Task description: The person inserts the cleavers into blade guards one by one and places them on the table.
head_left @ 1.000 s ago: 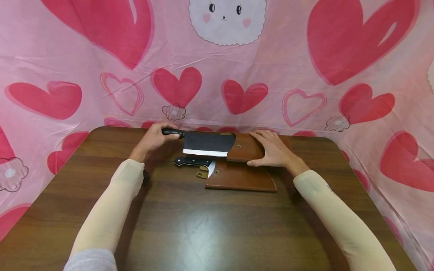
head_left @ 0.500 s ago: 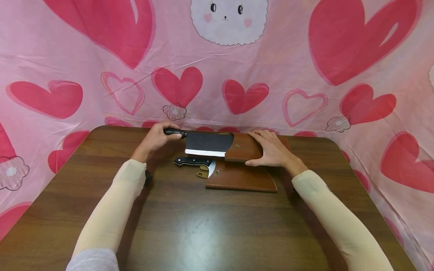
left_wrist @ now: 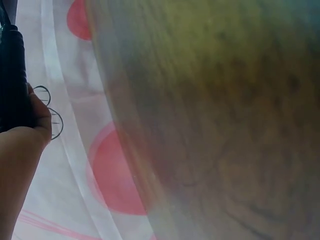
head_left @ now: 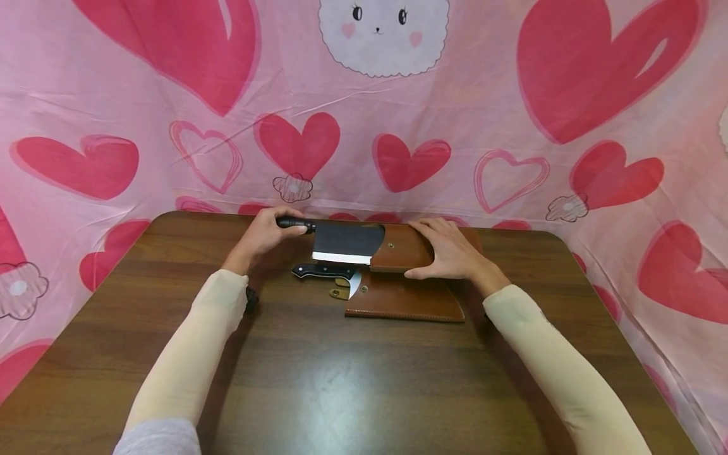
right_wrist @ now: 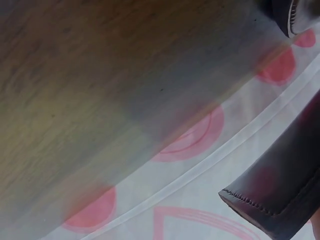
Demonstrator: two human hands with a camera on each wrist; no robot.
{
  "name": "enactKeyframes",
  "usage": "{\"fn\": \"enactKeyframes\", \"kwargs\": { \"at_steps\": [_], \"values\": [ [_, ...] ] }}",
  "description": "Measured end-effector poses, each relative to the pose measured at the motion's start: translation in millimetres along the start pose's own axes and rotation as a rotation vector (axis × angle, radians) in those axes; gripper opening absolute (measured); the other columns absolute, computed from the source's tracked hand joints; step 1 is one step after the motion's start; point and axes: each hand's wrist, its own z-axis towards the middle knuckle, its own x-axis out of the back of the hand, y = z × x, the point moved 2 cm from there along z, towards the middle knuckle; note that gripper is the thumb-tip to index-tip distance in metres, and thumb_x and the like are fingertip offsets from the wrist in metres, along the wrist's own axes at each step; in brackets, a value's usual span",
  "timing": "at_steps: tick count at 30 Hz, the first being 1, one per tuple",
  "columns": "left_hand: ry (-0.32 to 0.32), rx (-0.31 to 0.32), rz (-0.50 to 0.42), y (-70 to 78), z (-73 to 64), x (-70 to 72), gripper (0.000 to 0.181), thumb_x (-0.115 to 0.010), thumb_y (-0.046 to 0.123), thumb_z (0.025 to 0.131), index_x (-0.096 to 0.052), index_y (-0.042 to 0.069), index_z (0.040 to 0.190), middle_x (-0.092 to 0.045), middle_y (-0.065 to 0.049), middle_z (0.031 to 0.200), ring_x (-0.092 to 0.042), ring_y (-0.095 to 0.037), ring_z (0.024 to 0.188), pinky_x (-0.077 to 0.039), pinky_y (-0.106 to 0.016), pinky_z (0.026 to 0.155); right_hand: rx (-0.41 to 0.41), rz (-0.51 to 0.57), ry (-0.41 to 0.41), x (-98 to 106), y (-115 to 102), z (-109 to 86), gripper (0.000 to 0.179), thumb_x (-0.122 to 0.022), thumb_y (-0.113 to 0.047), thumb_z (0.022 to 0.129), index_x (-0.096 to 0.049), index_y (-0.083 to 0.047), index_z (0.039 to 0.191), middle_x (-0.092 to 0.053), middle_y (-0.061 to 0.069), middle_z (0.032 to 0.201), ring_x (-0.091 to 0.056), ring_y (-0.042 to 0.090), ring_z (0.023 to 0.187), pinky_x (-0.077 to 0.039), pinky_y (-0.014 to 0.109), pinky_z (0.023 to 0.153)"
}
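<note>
Near the table's far edge, my left hand (head_left: 263, 237) grips the black handle (head_left: 292, 222) of a cleaver with a dark, bright-edged blade (head_left: 348, 241). The blade's far end is hidden inside a brown leather sheath (head_left: 400, 249). My right hand (head_left: 452, 253) holds this sheath from the right, thumb along its lower edge and fingers over the top. In the left wrist view, the handle (left_wrist: 12, 75) sits in my left hand at the left border. The stitched end of the sheath (right_wrist: 280, 185) shows at lower right in the right wrist view.
Just in front lies a second knife with a riveted black handle (head_left: 324, 271), its blade mostly inside another brown leather sheath (head_left: 406, 300) with an undone snap strap (head_left: 339, 293). The wooden table (head_left: 341, 379) ends behind at a pink heart-print cloth (head_left: 352, 107).
The held sheath has slid left over the cleaver while the cleaver has shifted slightly right, so less blade shows. The second knife has stayed put.
</note>
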Motion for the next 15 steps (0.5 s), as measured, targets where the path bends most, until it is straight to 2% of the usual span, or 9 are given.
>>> {"fn": "enactKeyframes", "kwargs": {
  "at_steps": [5, 15],
  "values": [
    [0.020, 0.011, -0.008, -3.1, 0.3, -0.5, 0.038, -0.078, 0.016, 0.091, -0.068, 0.000, 0.123, -0.062, -0.018, 0.123, -0.058, -0.031, 0.103, -0.050, -0.028, 0.086, -0.001, -0.001, -0.007, -1.2, -2.5, 1.6, 0.112, -0.076, -0.073, 0.069, -0.040, -0.012, 0.156, -0.044, 0.012, 0.149, -0.037, 0.033, 0.135, -0.029, 0.058, 0.109],
    [0.019, 0.014, -0.017, 4.3, -0.1, -4.8, 0.038, -0.079, 0.018, 0.091, -0.069, 0.000, 0.123, -0.063, -0.018, 0.122, -0.058, -0.029, 0.100, -0.050, -0.026, 0.084, -0.004, 0.010, 0.009, -1.4, -6.8, 5.0, 0.111, -0.078, -0.070, 0.068, -0.043, -0.009, 0.154, -0.044, 0.011, 0.149, -0.036, 0.033, 0.136, -0.027, 0.058, 0.111]
  ]
}}
